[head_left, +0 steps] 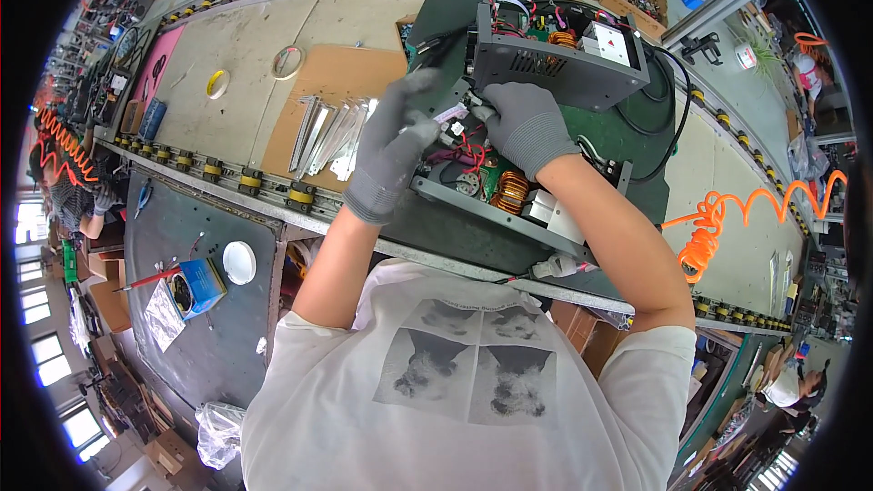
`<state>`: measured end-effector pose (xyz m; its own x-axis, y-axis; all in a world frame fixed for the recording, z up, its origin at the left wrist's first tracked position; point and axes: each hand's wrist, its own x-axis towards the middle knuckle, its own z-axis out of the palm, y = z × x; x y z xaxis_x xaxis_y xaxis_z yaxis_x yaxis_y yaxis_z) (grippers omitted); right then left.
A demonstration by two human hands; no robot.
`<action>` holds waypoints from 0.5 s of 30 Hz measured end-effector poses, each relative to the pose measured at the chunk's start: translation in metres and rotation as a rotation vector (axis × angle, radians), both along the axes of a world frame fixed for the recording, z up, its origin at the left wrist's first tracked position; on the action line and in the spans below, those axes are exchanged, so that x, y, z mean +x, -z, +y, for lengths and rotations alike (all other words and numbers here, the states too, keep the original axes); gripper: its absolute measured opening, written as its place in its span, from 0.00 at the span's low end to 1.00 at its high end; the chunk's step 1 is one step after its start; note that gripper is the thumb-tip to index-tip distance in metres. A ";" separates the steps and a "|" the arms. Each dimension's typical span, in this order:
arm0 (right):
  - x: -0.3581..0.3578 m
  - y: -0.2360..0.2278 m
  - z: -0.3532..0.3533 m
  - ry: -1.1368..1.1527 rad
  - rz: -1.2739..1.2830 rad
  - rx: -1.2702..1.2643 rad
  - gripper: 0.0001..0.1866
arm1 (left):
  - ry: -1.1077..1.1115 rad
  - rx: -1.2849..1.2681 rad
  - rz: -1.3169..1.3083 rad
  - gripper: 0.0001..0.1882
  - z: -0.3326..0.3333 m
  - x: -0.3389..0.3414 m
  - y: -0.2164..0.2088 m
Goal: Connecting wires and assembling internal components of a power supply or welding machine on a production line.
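Note:
Both my hands wear grey knit gloves. My left hand (389, 147) is at the left side of an uncovered electronics unit (509, 221), slightly smeared by motion. Its thumb and fingers are apart, and I see nothing between them. My right hand (527, 124) reaches over the same unit, fingers closed by a white connector (450, 115); what they hold is too small to make out. Inside the unit are red wires (472, 151) and a copper coil (510, 192). Just beyond stands a second dark metal unit (564, 75), also with its insides showing.
Metal strips (320, 141) lie on cardboard (350, 68) to the left. Tape rolls (217, 84) sit farther left. A black cable (684, 114) loops at the right, near an orange coiled hose (700, 241). A blue box (202, 287) and a white lid (239, 263) rest on the lower-left table.

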<state>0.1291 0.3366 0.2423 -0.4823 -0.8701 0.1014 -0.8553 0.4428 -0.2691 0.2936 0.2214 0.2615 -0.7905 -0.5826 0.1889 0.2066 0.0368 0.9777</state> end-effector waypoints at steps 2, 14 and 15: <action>-0.001 0.002 -0.002 0.011 0.000 0.014 0.09 | 0.027 0.051 -0.071 0.27 -0.003 -0.003 -0.004; 0.001 -0.009 -0.014 0.133 -0.128 0.086 0.09 | 0.133 -0.210 -0.310 0.30 -0.006 -0.010 -0.009; 0.000 -0.009 -0.013 0.127 -0.147 0.063 0.09 | 0.115 -0.230 -0.292 0.29 -0.002 -0.009 -0.012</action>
<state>0.1287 0.3238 0.2509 -0.5939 -0.8040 -0.0305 -0.7453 0.5640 -0.3554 0.2841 0.2191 0.2736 -0.8882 -0.4554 0.0611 -0.0641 0.2545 0.9649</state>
